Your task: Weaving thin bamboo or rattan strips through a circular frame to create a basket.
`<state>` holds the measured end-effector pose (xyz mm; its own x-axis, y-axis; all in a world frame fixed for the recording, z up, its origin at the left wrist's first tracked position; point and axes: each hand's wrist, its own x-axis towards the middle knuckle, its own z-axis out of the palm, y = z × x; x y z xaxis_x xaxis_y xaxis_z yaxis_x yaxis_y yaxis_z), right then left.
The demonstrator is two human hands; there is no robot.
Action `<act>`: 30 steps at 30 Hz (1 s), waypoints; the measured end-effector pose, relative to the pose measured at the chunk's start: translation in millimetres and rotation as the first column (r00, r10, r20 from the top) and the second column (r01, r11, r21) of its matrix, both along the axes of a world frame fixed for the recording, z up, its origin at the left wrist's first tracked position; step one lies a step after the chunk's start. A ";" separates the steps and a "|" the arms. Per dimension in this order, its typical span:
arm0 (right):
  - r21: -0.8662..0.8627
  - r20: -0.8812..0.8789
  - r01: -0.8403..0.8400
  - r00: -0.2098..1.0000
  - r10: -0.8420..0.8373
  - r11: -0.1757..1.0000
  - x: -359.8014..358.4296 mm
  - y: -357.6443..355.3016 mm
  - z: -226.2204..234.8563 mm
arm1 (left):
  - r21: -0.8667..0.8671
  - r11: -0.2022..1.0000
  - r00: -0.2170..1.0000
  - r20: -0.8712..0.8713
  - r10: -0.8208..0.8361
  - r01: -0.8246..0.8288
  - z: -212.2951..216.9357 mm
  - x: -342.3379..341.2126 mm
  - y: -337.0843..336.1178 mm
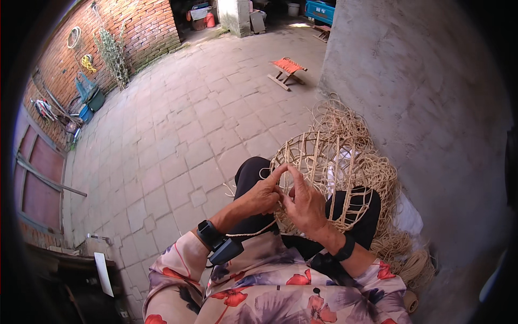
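Observation:
An openwork basket of tan cord (307, 136) rests across my dark-trousered knees, its round mesh tilted to show wide gaps. At its near left rim, my left hand (260, 195) and my right hand (308, 209) come together with their fingertips meeting. Both are closed in a pinch at the cord there; the exact bit between the fingers is mostly hidden by the fingers themselves. One loose tail of tan cord (252, 234) runs from below my hands toward my left wrist. Short loose ends stick out beside my left knee.
Heaps of tan cord (380, 171) lie to the right against the grey wall (426, 119), with a cord coil (416, 265) nearer me. An orange-topped folding stool (289, 66) stands ahead on the paving. Buckets and tools line the brick wall (145, 24) at far left.

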<state>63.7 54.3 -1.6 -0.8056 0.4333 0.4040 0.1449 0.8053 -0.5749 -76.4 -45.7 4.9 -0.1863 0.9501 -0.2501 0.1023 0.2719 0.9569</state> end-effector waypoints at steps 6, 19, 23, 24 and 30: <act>-0.316 0.052 -0.003 0.998 0.021 0.949 -2.4 7.3 -16.2 | -0.025 0.999 0.998 -0.061 0.025 -0.027 3.7 2.7 0.0; -0.597 0.349 -0.192 0.812 0.467 0.779 106.5 35.5 96.9 | 0.118 0.920 0.491 0.867 0.088 -0.373 26.5 44.0 -14.8; -0.622 0.431 0.158 0.887 0.167 0.767 203.0 142.6 96.8 | 0.078 0.891 0.564 0.798 0.213 -0.447 26.7 48.8 -39.0; -0.606 0.457 0.296 0.889 0.018 0.738 227.1 163.8 95.0 | 0.079 0.893 0.560 0.802 0.206 -0.442 21.9 49.8 -43.1; 0.215 0.487 0.637 0.587 -0.647 0.740 308.1 230.9 29.5 | -0.043 0.972 0.922 0.310 0.233 -0.231 -5.2 58.8 -67.3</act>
<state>371.8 285.2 28.0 -0.3983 0.9163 0.0429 0.8855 0.3963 -0.2425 -17.6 -113.0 -0.4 -0.3135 0.8880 -0.3363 -0.2664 0.2577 0.9288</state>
